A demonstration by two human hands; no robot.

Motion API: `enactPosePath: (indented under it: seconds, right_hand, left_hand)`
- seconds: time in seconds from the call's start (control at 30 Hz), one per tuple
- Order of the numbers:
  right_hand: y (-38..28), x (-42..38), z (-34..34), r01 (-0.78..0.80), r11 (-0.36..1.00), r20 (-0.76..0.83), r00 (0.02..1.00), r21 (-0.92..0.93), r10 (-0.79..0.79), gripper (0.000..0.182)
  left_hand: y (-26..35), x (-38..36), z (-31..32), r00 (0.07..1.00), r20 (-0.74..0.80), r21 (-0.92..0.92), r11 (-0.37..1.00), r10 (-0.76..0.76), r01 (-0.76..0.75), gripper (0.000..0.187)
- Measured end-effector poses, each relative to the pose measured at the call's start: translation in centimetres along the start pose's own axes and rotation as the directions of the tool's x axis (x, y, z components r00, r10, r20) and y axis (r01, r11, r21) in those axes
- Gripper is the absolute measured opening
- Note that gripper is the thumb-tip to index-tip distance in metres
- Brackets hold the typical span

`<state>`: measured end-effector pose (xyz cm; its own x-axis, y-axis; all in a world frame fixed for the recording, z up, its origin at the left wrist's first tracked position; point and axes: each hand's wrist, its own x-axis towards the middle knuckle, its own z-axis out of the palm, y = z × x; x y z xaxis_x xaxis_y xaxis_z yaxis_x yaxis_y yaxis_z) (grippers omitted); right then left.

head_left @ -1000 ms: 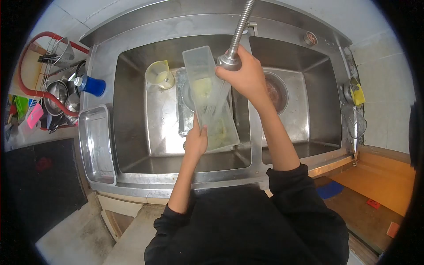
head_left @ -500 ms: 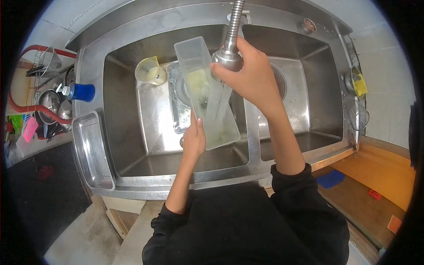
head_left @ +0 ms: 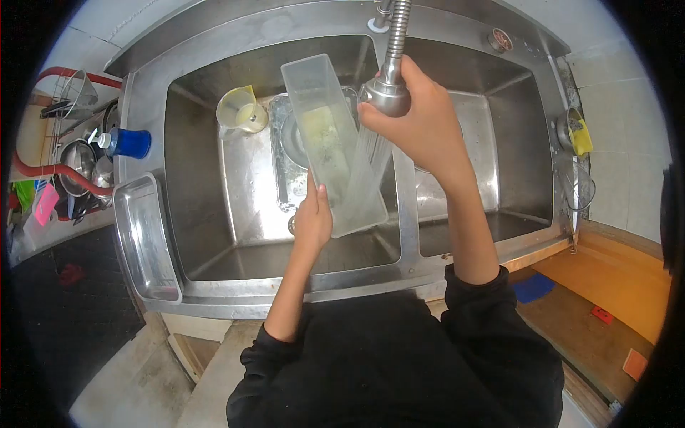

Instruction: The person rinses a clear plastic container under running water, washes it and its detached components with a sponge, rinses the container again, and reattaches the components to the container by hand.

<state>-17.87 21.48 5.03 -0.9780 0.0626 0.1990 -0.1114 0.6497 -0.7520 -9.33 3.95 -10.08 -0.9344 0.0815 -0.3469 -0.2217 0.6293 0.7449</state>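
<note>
My left hand grips the left side of a long translucent plastic container, which is tilted above the left sink basin. Around the head of a flexible metal faucet, my right hand is closed, at the container's upper right. Water sprays down from the head into the container. Beneath the container lies a metal tray with a round shape on it, partly hidden. A clear measuring jug with yellowish contents stands to the left in the same basin.
An empty metal pan rests on the left rim beside a blue soap bottle. Utensils hang in a rack at far left. The right basin lies under my right forearm. A bowl with a yellow cloth is at far right.
My right hand and the faucet head have moved a little to the right, and the spray has shifted with them. My left hand holds the container in nearly the same place.
</note>
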Motion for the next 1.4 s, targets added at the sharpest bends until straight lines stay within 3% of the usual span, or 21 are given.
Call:
enactPosePath:
  seconds: [0.17,0.23,0.33,0.43,0.77,0.97,1.03,1.4]
  right_hand:
    - [0.0,-0.2,0.1,0.012,1.000,-0.008,1.000,-0.018,-0.012,0.037]
    - [0.1,-0.2,0.1,0.024,0.999,-0.016,1.000,-0.022,-0.024,0.037]
    - [0.2,-0.2,0.0,-0.004,0.999,0.004,1.000,-0.037,0.005,0.037]
    - [0.2,-0.2,-0.2,-0.005,1.000,0.026,1.000,0.007,0.005,0.037]
    - [-0.1,0.0,-0.2,-0.025,1.000,0.046,0.999,0.005,0.025,0.038]
    - [0.0,0.1,-0.3,-0.042,0.999,0.065,0.997,0.019,0.040,0.038]
    - [0.0,0.1,-0.4,-0.045,0.999,0.069,0.997,0.005,0.045,0.039]
    - [0.7,0.1,1.1,-0.015,0.993,0.041,0.999,0.117,0.010,0.044]
  left_hand:
    - [0.3,-0.1,-0.3,0.996,0.058,-0.075,0.995,-0.062,0.066,0.052]
    - [0.1,-0.2,-0.3,0.998,0.007,-0.027,0.998,0.062,-0.061,0.062]
    - [0.1,-0.2,-1.0,0.994,0.108,-0.039,0.999,-0.030,0.035,0.072]
    - [0.1,-0.1,-0.8,0.997,0.074,-0.026,1.000,0.003,-0.001,0.074]
    - [2.4,0.0,-2.8,0.973,0.223,0.116,0.993,-0.052,0.026,0.070]
    - [3.2,-0.3,-3.1,0.971,0.237,0.232,0.971,0.005,-0.062,0.069]
    - [3.5,-0.2,-3.6,0.959,0.280,0.276,0.961,-0.052,-0.029,0.068]
    - [2.2,-0.1,-3.6,0.964,0.266,0.242,0.967,0.008,-0.075,0.068]
